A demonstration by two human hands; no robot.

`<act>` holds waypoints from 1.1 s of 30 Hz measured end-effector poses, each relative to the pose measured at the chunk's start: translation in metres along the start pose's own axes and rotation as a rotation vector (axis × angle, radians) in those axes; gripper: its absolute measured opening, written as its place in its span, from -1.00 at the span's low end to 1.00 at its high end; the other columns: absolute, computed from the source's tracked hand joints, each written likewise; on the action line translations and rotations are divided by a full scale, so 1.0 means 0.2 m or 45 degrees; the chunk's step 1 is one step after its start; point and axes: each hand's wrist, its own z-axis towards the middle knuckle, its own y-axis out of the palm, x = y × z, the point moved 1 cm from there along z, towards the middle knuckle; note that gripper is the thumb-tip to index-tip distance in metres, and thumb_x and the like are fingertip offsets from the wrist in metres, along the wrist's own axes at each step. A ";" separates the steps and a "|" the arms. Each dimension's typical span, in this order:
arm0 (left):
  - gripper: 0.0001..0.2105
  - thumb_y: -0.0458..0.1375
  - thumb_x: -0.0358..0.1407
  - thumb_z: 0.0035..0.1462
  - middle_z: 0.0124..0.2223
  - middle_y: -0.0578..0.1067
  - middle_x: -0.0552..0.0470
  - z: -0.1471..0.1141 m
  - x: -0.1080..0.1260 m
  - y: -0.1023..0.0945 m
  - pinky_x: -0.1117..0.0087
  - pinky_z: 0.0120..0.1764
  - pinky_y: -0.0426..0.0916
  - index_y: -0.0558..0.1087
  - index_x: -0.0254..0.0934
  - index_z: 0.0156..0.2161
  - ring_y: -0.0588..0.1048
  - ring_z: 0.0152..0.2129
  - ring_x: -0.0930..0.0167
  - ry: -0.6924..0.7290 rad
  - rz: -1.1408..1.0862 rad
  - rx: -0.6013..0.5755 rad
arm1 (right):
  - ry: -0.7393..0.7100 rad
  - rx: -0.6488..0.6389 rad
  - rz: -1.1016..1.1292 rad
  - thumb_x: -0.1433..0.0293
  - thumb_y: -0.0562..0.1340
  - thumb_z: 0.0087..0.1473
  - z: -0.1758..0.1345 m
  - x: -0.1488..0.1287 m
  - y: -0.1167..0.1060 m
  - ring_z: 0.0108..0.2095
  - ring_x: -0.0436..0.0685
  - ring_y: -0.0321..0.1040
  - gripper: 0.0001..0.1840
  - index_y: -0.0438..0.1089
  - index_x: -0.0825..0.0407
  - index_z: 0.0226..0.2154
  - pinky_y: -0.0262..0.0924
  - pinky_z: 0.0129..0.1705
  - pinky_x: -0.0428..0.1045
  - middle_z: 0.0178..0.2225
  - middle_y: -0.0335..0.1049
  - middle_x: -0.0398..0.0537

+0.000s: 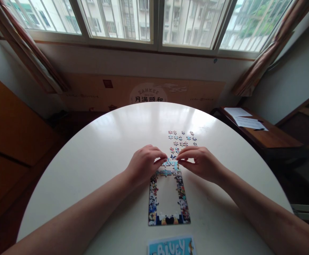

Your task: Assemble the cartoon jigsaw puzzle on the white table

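In the head view, a partly assembled jigsaw puzzle is seen lying flat on the white surface. It is formed as a long rectangular frame, through whose middle the white of the surface is shown. Its 2 long sides are crowded with small multicoloured figures, while dark blue and orange patches are set along the near edge. Rounded knobs and notches are left exposed along the inner border. The far end is crossed by a lettered band, whose words are too small to be read. Just beyond it, a light-blue strip is partly covered by fingers.

The puzzle's far end is flanked by the 2 hands: the left hand is held at the strip's left end, the right hand at its right end. On each, thumb and forefinger are brought close together; whether the strip is pinched or merely touched cannot be told. The rest of the frame is stretched out on the near side of the hands, between the forearms. Beyond the fingertips, loose pieces are scattered in rough rows. Nearest the camera, a blue printed item marked "BLUEY" is cut off by the lower edge.
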 end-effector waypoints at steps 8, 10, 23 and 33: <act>-0.92 0.28 -0.34 0.20 -0.27 0.65 0.06 -0.01 0.03 0.02 0.30 -0.24 0.40 0.65 -0.19 -0.24 0.52 -0.32 0.35 0.018 0.007 -0.058 | 0.023 -0.074 -0.026 0.42 0.32 0.16 0.00 -0.01 0.01 -0.28 0.05 0.53 -0.85 0.63 -0.08 -0.24 0.45 -0.20 -0.01 -0.21 0.62 -0.14; -0.92 0.28 -0.35 0.20 -0.27 0.65 0.06 -0.01 0.04 0.03 0.31 -0.24 0.40 0.65 -0.18 -0.25 0.52 -0.32 0.35 0.029 0.000 -0.067 | 0.042 -0.083 -0.038 0.44 0.32 0.15 0.00 0.00 0.00 -0.28 0.05 0.54 -0.83 0.63 -0.09 -0.24 0.45 -0.20 -0.01 -0.21 0.62 -0.15; -0.91 0.29 -0.31 0.20 -0.30 0.62 0.06 0.00 0.05 0.05 0.33 -0.28 0.35 0.67 -0.11 -0.29 0.47 -0.36 0.37 0.121 0.103 -0.137 | 0.116 -0.105 -0.080 0.50 0.28 0.12 0.00 0.01 -0.01 -0.32 0.04 0.51 -0.80 0.62 -0.07 -0.29 0.43 -0.24 -0.02 -0.23 0.61 -0.14; -0.89 0.27 -0.30 0.21 -0.31 0.61 0.05 0.00 0.06 0.03 0.32 -0.30 0.33 0.67 -0.12 -0.30 0.46 -0.38 0.37 0.125 0.167 -0.166 | 0.109 -0.107 -0.084 0.50 0.27 0.13 0.00 -0.01 -0.02 -0.34 0.04 0.50 -0.80 0.62 -0.05 -0.30 0.44 -0.24 -0.01 -0.25 0.61 -0.12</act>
